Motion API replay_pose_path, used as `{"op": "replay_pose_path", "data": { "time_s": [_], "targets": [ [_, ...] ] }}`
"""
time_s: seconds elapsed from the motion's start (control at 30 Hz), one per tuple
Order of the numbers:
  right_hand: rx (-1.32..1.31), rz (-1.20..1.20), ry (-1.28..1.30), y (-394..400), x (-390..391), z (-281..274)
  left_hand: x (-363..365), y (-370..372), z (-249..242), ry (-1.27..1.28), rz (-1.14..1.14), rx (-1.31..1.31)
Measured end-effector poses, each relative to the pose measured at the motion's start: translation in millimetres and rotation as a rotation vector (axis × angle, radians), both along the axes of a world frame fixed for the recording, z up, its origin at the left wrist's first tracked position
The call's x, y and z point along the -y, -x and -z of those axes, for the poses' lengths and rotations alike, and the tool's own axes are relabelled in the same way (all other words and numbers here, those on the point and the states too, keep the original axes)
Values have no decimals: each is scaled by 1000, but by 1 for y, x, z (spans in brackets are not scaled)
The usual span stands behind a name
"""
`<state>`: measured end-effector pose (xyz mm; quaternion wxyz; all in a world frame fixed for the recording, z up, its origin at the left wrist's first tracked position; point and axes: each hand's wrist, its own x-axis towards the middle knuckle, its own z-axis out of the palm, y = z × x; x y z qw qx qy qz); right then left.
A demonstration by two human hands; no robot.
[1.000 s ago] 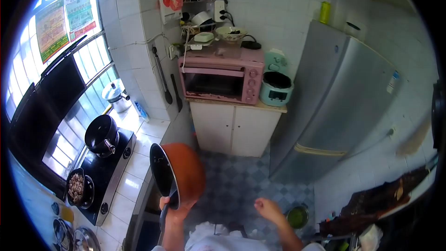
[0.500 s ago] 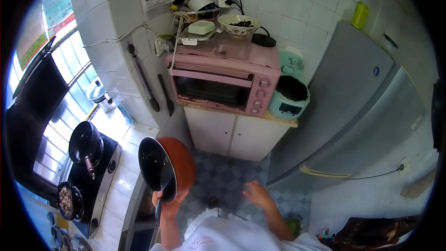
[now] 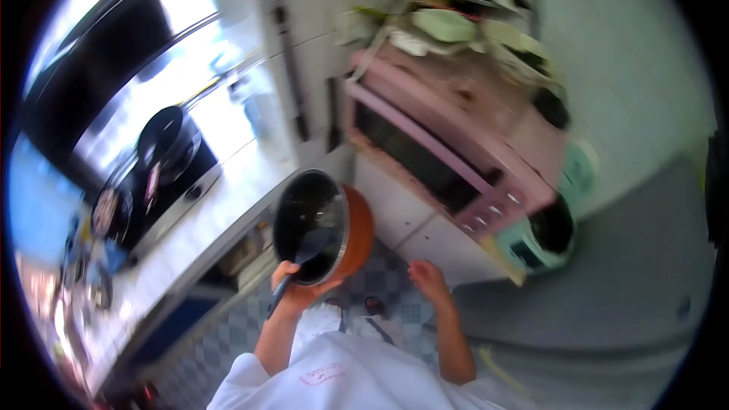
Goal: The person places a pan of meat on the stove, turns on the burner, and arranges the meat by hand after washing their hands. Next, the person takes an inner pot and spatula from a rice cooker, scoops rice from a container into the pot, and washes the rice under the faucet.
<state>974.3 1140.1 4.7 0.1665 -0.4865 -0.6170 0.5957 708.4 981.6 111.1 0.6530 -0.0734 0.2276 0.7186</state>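
My left hand [image 3: 300,296] is closed on a deep cooking pot [image 3: 363,231], orange outside and black inside, tilted so its mouth faces left. The same hand holds the handle of a dark spatula [image 3: 313,247] against the rim, its broad head lying in the pot. Some small light bits show on the pot's inner wall. My right hand [image 3: 429,281] hangs in front of the white cabinet, fingers loosely bent and apart, with nothing in it. Motion blurs the view a little.
At left, a stove [image 3: 178,201] carries a black frying pan [image 3: 163,137] and a smaller pan of food [image 3: 106,212]. A pink toaster oven [image 3: 456,129] stands on the cabinet [image 3: 425,239], beside an open mint rice cooker [image 3: 524,247]. The grey fridge [image 3: 607,273] is at right.
The view has swung left, so the stove and oven appear turned and shifted right. The pot and spatula stay in my left hand; my right hand remains without anything in it.
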Motion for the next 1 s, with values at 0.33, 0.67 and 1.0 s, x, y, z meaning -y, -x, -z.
{"op": "replay_pose_path", "data": {
  "time_s": [0.33,0.67,1.0],
  "targets": [
    [-296,-444,1238,144,42,40,43,-78,48,-48,-288,282],
    [-15,-737,1281,214,205,52,167,-57,59,-115,-642,284],
    [163,-796,1160,304,337,82,353,3,115,-67,-825,180]
  ]
}}
